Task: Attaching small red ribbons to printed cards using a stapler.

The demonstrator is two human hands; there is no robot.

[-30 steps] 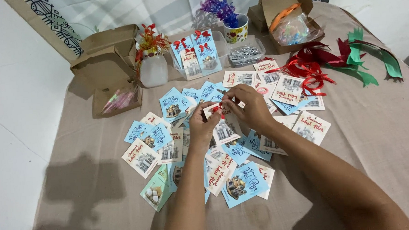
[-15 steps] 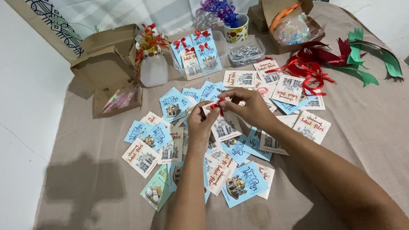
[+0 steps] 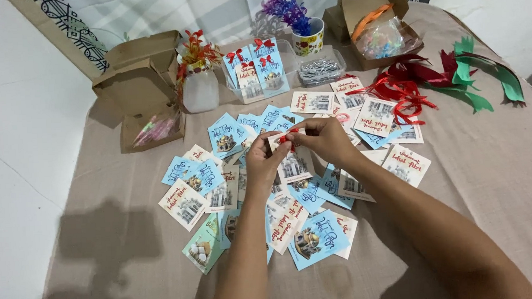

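Both hands meet over the middle of the cloth-covered table. My left hand and my right hand pinch the top of a white card printed with a building. A small red ribbon bow sits at the card's top edge, between my fingertips. Below and around the hands lie several blue and white cards scattered flat on the beige tablecloth.
A clear tray at the back holds finished blue cards with red bows. Nearby stand a white vase with red flowers, a cup with purple flowers, open cardboard boxes, red ribbons and green ribbons.
Both hands stayed over the same card; the fingers shifted slightly at the red bow. Nothing else moved.
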